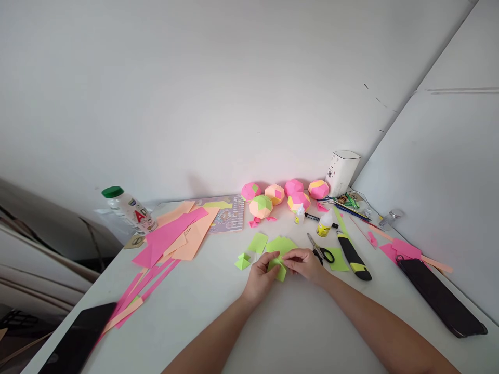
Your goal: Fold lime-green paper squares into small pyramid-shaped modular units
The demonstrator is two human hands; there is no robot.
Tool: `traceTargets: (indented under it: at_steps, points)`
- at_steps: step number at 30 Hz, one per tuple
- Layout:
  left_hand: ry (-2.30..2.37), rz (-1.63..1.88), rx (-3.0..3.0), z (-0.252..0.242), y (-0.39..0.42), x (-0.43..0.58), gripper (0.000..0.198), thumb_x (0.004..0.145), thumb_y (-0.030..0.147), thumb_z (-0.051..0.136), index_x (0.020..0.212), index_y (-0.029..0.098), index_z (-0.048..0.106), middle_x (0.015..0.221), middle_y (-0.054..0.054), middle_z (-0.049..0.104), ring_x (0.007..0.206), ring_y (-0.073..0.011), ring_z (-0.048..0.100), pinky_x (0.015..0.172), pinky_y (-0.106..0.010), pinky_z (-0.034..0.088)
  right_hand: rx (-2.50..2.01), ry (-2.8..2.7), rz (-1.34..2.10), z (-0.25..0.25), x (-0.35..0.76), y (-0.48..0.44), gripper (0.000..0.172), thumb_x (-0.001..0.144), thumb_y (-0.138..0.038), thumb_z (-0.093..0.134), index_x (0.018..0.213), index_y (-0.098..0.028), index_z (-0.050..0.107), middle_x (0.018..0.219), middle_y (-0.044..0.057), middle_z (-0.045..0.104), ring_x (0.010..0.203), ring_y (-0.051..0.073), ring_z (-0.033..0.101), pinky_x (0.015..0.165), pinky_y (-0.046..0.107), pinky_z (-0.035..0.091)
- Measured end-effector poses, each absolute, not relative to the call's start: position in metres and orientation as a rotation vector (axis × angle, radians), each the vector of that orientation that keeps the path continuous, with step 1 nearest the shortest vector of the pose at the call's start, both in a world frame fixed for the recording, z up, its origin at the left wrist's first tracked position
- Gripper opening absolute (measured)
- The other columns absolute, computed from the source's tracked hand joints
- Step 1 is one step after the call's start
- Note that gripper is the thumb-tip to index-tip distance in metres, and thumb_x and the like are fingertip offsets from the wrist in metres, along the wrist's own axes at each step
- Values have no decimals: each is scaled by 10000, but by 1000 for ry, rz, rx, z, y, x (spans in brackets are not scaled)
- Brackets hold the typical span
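Observation:
Low over the white table, my left hand [260, 279] pinches a folded piece of green paper [279, 274] between thumb and fingers. The fingers of my right hand [306, 264] close on the upper right edge of the same paper; the exact fold under them is too small to make out. Just behind the hands lie more green sheets [281, 242] and a green square [258, 242]. A small folded green paper piece [242, 262] sits left of my left hand. Scissors [320, 251] with black handles lie beside my right hand, next to another green square [340, 261].
Faceted paper balls [260, 206] stand along the wall. Two glue bottles [324, 226], a marker [319, 220] and a utility knife [354, 257] are at right. Pink and orange paper [167, 236], a white bottle [132, 212] and a black tablet-like device [76, 340] occupy the left.

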State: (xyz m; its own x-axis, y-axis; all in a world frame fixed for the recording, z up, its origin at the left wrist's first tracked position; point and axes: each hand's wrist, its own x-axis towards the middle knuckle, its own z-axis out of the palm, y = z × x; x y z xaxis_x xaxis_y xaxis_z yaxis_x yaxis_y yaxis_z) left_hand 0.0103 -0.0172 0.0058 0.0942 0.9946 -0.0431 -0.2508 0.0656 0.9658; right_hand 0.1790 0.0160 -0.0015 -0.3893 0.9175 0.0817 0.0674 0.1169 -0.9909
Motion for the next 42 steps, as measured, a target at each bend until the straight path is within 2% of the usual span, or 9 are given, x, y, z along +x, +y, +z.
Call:
traceTargets:
  at_steps: [6,12,17,22,26,29,32,36,42]
  points:
    - [956,1196,999,4,-16,10,351,632,269,706,966,180,643,860,-31,592,776,-146,547,688,-267,425,-995,-1624,1333,-2,178,16,215,734,-332,661,857,-160,697,545,-17,578,440,101,530,440,222,449]
    - [934,1175,967,1,-15,10,385,633,285,711,988,174,610,782,-10,581,716,-126,538,643,-245,417,-1004,-1641,1325,-1,176,14,226,731,-333,660,875,-166,706,558,-6,600,458,116,556,443,230,466]
    - [927,1214,1005,-5,-13,11,376,651,329,697,975,169,592,787,-22,574,739,-140,543,664,-263,435,-979,-1678,1344,2,177,11,250,766,-340,621,928,-168,698,602,9,625,500,125,588,478,234,488]
    - [1089,1309,1218,-10,-13,12,271,693,359,664,903,192,623,900,-47,509,804,-152,536,634,-248,462,-963,-1730,1303,2,177,11,292,729,-317,660,965,-148,682,633,23,641,516,132,598,506,246,498]
    - [1207,1274,1341,-7,-15,12,223,719,366,637,847,184,643,1055,-84,484,728,-129,541,538,-232,447,-997,-1722,1272,2,175,11,247,731,-309,646,910,-147,701,661,35,658,521,131,589,482,244,509]
    - [1172,1214,1356,-5,-16,12,202,754,351,595,831,168,633,912,-72,585,717,-143,555,603,-258,457,-1010,-1675,1310,1,175,10,249,741,-309,633,925,-156,700,719,46,680,581,150,614,500,259,539]
    - [1171,1176,1330,-4,-16,12,199,761,342,577,826,162,631,767,-49,616,713,-158,564,635,-272,456,-1009,-1664,1309,-2,175,11,242,746,-305,631,931,-165,699,740,46,693,549,140,613,498,258,543]
    - [1183,1220,1347,-3,-16,12,201,739,340,597,821,165,649,812,-62,618,743,-169,577,650,-280,465,-1010,-1679,1255,-5,176,12,225,743,-309,637,907,-171,707,750,48,701,566,149,625,493,252,540]
    - [1179,1203,1293,-4,-16,13,230,734,380,600,795,169,667,779,-56,598,679,-154,561,543,-242,454,-1053,-1676,1241,0,175,11,246,734,-332,645,905,-165,703,780,58,708,627,175,649,499,261,546]
